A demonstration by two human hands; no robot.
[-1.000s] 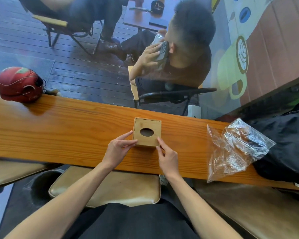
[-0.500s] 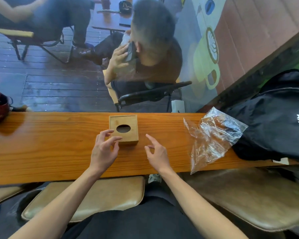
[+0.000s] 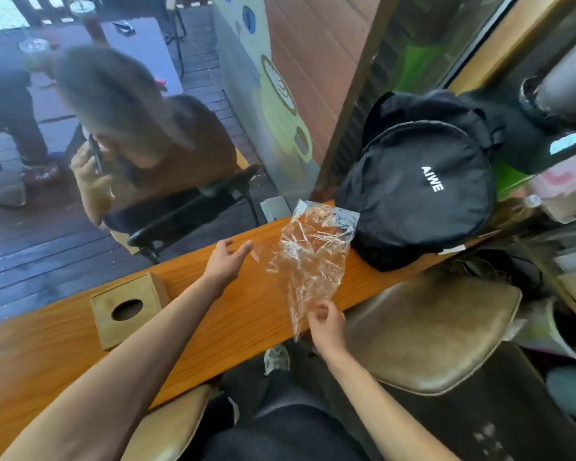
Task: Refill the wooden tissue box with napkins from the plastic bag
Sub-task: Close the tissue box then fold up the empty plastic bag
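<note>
The clear plastic bag [image 3: 311,257] is lying crumpled on the wooden worktop [image 3: 233,324], right up against a black backpack [image 3: 416,191]. The person's right hand [image 3: 325,324] has its grip pinched on the bag's near end at the worktop edge. Left hand [image 3: 225,262] is hovering just beside the bag's far left edge, fingers spread and loose, gripping nothing. The wooden tissue box [image 3: 127,309] sits off to the left on the worktop, round hole facing up, well apart from both hands. Can't tell if any napkins are in that bag.
</note>
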